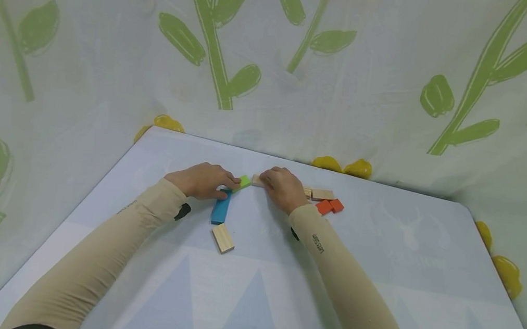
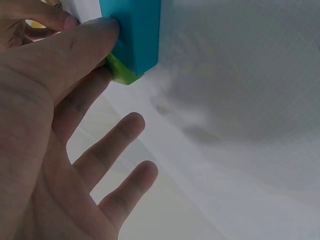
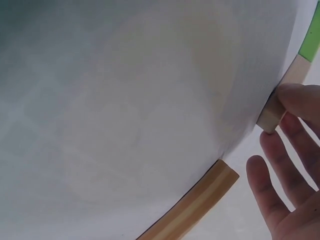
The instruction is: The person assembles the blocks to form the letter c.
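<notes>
One blue block [image 1: 220, 209] and a green block [image 1: 244, 182] meet on the worktop [image 1: 425, 252], the left hand [image 1: 203, 180] clamping its fingers across their joint while those of the right hand [image 1: 285, 189] pinch the wood block [image 1: 257, 181] beside the green, seemingly to steady and align the ends.

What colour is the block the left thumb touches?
Blue; the block shows best in the left wrist view.

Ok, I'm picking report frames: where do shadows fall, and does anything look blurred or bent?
Head: soft shadows on the table between the sleeves; left wrist: soft shadow right of the blue block; right wrist: dark top-left corner, table blurry, lower wooden block looks slightly bowed.
</notes>
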`<action>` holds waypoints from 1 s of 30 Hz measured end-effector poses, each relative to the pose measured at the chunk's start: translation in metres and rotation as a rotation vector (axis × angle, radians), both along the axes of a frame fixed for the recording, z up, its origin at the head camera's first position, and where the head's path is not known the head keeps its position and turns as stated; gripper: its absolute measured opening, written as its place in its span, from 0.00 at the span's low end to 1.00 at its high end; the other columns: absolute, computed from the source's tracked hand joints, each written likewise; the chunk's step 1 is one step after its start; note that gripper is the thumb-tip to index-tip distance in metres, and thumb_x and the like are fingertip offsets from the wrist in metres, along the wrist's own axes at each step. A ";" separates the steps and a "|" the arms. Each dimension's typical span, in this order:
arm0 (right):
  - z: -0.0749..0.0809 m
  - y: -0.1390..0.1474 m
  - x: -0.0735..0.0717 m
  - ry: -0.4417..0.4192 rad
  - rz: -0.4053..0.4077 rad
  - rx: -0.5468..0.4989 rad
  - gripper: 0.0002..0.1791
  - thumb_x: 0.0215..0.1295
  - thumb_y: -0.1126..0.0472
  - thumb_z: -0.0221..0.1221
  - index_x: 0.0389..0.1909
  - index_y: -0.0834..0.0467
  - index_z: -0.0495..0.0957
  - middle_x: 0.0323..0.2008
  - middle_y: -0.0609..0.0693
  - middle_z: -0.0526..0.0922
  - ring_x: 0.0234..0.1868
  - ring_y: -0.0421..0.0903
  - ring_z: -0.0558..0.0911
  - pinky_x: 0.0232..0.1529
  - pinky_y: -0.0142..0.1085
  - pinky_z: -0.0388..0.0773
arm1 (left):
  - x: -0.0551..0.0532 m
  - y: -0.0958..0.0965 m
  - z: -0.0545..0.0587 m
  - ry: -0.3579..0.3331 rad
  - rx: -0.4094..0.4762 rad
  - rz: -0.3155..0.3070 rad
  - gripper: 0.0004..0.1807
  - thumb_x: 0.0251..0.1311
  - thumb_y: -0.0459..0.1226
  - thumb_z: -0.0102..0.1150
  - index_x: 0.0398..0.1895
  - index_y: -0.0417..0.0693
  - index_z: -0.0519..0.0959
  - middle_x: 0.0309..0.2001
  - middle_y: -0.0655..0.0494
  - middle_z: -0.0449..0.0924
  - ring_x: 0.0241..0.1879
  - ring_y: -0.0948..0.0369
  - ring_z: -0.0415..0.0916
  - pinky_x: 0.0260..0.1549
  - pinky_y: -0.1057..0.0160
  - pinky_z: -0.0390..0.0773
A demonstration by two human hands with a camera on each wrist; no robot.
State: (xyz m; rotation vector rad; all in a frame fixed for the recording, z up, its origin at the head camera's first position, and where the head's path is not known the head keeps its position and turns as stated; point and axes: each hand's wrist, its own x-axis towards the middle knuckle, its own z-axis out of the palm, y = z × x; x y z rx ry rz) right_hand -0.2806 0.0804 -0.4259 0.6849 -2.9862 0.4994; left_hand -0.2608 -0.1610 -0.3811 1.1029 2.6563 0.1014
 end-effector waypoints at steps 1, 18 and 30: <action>0.000 0.000 0.000 0.002 0.001 0.000 0.13 0.74 0.57 0.60 0.54 0.54 0.86 0.52 0.47 0.86 0.55 0.46 0.81 0.60 0.40 0.78 | 0.000 0.000 0.000 -0.001 0.001 -0.001 0.26 0.67 0.39 0.65 0.68 0.50 0.77 0.70 0.54 0.72 0.69 0.47 0.68 0.66 0.45 0.69; 0.001 -0.004 -0.003 0.018 0.001 -0.019 0.11 0.70 0.60 0.64 0.51 0.54 0.87 0.49 0.46 0.87 0.52 0.46 0.82 0.57 0.38 0.78 | -0.003 0.000 -0.001 -0.018 -0.013 0.019 0.26 0.68 0.40 0.65 0.68 0.52 0.77 0.71 0.55 0.71 0.70 0.48 0.67 0.67 0.46 0.68; 0.000 -0.004 -0.002 0.003 -0.003 0.004 0.13 0.68 0.62 0.66 0.52 0.54 0.86 0.49 0.47 0.87 0.52 0.47 0.82 0.58 0.38 0.79 | -0.003 0.002 -0.002 -0.015 -0.019 0.004 0.26 0.68 0.40 0.65 0.69 0.51 0.76 0.71 0.54 0.70 0.70 0.47 0.67 0.67 0.46 0.69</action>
